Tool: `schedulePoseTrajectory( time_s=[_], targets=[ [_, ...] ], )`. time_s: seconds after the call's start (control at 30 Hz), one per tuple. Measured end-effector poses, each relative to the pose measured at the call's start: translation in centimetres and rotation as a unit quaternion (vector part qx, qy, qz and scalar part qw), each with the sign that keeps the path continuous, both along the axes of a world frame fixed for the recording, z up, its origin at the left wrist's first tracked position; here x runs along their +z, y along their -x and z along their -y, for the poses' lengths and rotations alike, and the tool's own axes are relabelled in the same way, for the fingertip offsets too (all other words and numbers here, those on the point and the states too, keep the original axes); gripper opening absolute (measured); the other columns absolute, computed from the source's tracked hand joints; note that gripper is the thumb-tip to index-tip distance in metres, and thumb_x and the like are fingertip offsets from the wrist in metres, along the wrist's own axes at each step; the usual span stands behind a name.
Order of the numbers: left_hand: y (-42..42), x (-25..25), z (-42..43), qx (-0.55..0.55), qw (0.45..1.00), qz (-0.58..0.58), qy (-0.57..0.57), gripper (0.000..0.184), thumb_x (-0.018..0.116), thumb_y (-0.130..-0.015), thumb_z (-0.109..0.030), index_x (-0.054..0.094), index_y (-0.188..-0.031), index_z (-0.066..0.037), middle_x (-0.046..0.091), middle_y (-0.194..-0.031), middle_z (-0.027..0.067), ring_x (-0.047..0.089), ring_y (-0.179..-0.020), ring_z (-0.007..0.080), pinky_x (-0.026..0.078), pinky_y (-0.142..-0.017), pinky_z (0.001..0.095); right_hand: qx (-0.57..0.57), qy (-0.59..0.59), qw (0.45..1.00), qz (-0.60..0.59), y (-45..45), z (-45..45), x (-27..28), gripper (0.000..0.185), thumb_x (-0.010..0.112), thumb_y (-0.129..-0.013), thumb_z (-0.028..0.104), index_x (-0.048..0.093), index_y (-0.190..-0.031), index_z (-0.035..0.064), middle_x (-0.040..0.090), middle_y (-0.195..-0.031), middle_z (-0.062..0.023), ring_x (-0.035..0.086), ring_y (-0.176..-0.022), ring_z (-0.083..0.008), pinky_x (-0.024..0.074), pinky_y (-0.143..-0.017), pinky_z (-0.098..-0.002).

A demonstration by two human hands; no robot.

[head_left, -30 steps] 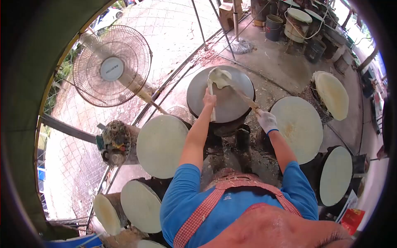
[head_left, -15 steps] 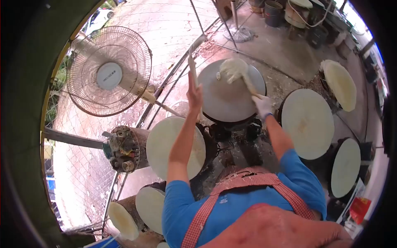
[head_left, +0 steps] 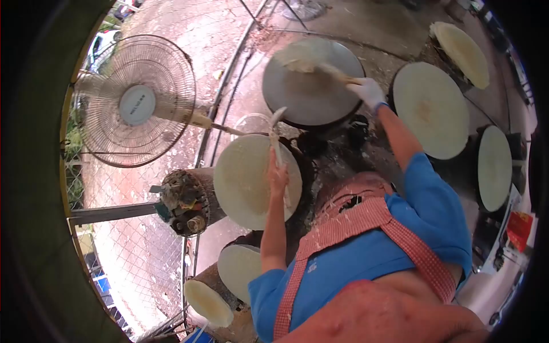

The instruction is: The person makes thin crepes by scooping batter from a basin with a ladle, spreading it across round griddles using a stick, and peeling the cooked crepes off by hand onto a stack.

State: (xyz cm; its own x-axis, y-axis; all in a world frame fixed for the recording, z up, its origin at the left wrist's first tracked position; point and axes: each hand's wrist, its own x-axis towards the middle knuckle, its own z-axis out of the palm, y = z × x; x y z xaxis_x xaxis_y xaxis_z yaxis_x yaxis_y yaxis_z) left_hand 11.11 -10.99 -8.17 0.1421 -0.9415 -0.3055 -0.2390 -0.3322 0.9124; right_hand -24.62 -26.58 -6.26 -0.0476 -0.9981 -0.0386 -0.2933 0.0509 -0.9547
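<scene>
My left hand (head_left: 278,176) is closed round a long, flat, batter-coated scraper (head_left: 275,134). It is over the round pale pancake (head_left: 243,186) on the griddle at left; whether the scraper touches it I cannot tell. My right hand (head_left: 369,92), in a white glove, grips a wooden-handled tool (head_left: 334,72) over the far round griddle (head_left: 311,106). Pale dough or batter (head_left: 300,59) is at that tool's far end, blurred by motion, so the tool's head is hidden. A thin pale film shows on part of the far griddle.
A pedestal fan (head_left: 137,104) stands at left by a wire fence. Other round griddles hold pale pancakes: a large one (head_left: 432,111) at right, one (head_left: 494,168) beyond it, one (head_left: 463,54) far right, and two at lower left. A drum of debris (head_left: 184,203) stands left.
My left hand has come nearer, from beside the far griddle to over the left pancake, with its scraper. The dough on the far griddle is now smeared by motion. The view has shifted.
</scene>
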Motion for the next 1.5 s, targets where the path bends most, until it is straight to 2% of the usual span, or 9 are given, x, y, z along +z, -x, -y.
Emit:
schedulePoseTrajectory(
  time_s=[0.1, 0.2, 0.57, 0.77, 0.87, 1.03, 1.13, 1.33, 1.5],
  targets=[
    [0.2, 0.3, 0.5, -0.007, 0.999, 0.032, 0.027, 0.066, 0.049, -0.078, 0.000, 0.026, -0.137, -0.018, 0.046, -0.059, 0.0034, 0.039, -0.040, 0.0098, 0.035, -0.036, 0.0254, -0.056, -0.107, 0.957, 0.264, -0.6, -1.4, -1.7, 0.024, 0.058, -0.076, 0.014, 0.065, -0.092, -0.0013, 0.066, -0.078, -0.0080, 0.062, -0.076, -0.0168, 0.0478, -0.070, -0.0270],
    [1.7, 1.0, 0.1, 0.030, 1.000, -0.005, 0.002, 0.067, 0.048, -0.077, 0.000, 0.026, -0.137, -0.019, 0.045, -0.058, 0.0035, 0.040, -0.040, 0.0101, 0.034, -0.035, 0.0258, -0.027, -0.073, 0.983, 0.166, -4.1, -1.9, -1.5, 0.024, 0.061, -0.075, 0.018, 0.066, -0.095, 0.0052, 0.057, -0.061, -0.0017, 0.045, -0.041, -0.0102, 0.0313, -0.035, -0.0242],
    [4.2, 2.3, -0.6, 0.106, 0.991, -0.063, -0.052, 0.068, 0.044, -0.077, 0.001, 0.022, -0.138, -0.017, 0.044, -0.056, 0.0030, 0.036, -0.036, 0.0092, 0.030, -0.031, 0.0247, 0.077, -0.311, 0.916, 0.243, 0.6, 2.0, 1.3, 0.025, 0.063, -0.074, 0.016, 0.066, -0.097, 0.0053, 0.049, -0.053, -0.0004, 0.036, -0.036, -0.0081, 0.0223, -0.033, -0.0242],
    [6.2, 5.1, -5.1, 0.193, 0.958, -0.181, -0.110, 0.071, 0.043, -0.079, 0.001, 0.014, -0.139, -0.022, 0.036, -0.052, -0.0001, 0.034, -0.034, 0.0083, 0.029, -0.030, 0.0225, 0.056, -0.206, 0.956, 0.199, 6.5, 9.2, 0.5, 0.026, 0.063, -0.076, 0.020, 0.066, -0.098, 0.0069, 0.050, -0.053, 0.0019, 0.034, -0.037, -0.0060, 0.0217, -0.033, -0.0238],
    [6.8, 5.1, -5.3, 0.228, 0.927, -0.255, -0.155, 0.071, 0.042, -0.080, 0.002, 0.013, -0.138, -0.024, 0.033, -0.053, -0.0009, 0.033, -0.034, 0.0073, 0.027, -0.030, 0.0213, 0.145, -0.305, 0.922, 0.187, 3.6, 8.1, 0.7, 0.027, 0.064, -0.076, 0.022, 0.065, -0.099, 0.0062, 0.051, -0.054, 0.0012, 0.037, -0.038, -0.0062, 0.0247, -0.033, -0.0238],
    [7.8, 6.1, -7.7, 0.224, 0.927, -0.258, -0.153, 0.070, 0.042, -0.081, 0.002, 0.013, -0.137, -0.029, 0.033, -0.054, -0.0008, 0.032, -0.035, 0.0067, 0.026, -0.030, 0.0205, 0.221, -0.304, 0.914, 0.149, 7.5, 9.6, -1.0, 0.027, 0.064, -0.076, 0.021, 0.065, -0.097, 0.0035, 0.051, -0.052, -0.0001, 0.042, -0.039, -0.0071, 0.0308, -0.034, -0.0239],
    [8.1, 6.9, -8.2, 0.253, 0.905, -0.292, -0.179, 0.068, 0.043, -0.082, 0.001, 0.014, -0.136, -0.029, 0.032, -0.053, -0.0011, 0.031, -0.036, 0.0062, 0.026, -0.030, 0.0202, 0.064, -0.335, 0.912, 0.230, 7.2, 13.5, 0.2, 0.026, 0.061, -0.078, 0.021, 0.065, -0.099, 0.0063, 0.049, -0.050, 0.0009, 0.039, -0.035, -0.0056, 0.0264, -0.031, -0.0221],
    [8.7, 8.0, -8.5, 0.261, 0.893, -0.321, -0.180, 0.066, 0.046, -0.084, -0.002, 0.014, -0.137, -0.026, 0.031, -0.053, -0.0026, 0.031, -0.037, 0.0054, 0.025, -0.030, 0.0195, 0.260, -0.306, 0.905, 0.140, 5.4, 11.1, -4.9, 0.026, 0.068, -0.070, 0.016, 0.066, -0.092, 0.0019, 0.051, -0.054, 0.0015, 0.040, -0.038, -0.0065, 0.0296, -0.034, -0.0250],
    [9.3, 8.8, -9.9, 0.287, 0.891, -0.303, -0.177, 0.066, 0.046, -0.083, -0.002, 0.014, -0.137, -0.026, 0.030, -0.054, -0.0029, 0.030, -0.038, 0.0052, 0.025, -0.031, 0.0192, 0.239, -0.248, 0.931, 0.118, 6.9, 14.9, -0.4, 0.028, 0.063, -0.075, 0.018, 0.065, -0.094, -0.0018, 0.053, -0.055, -0.0016, 0.046, -0.045, -0.0068, 0.0348, -0.039, -0.0219]
  ],
)
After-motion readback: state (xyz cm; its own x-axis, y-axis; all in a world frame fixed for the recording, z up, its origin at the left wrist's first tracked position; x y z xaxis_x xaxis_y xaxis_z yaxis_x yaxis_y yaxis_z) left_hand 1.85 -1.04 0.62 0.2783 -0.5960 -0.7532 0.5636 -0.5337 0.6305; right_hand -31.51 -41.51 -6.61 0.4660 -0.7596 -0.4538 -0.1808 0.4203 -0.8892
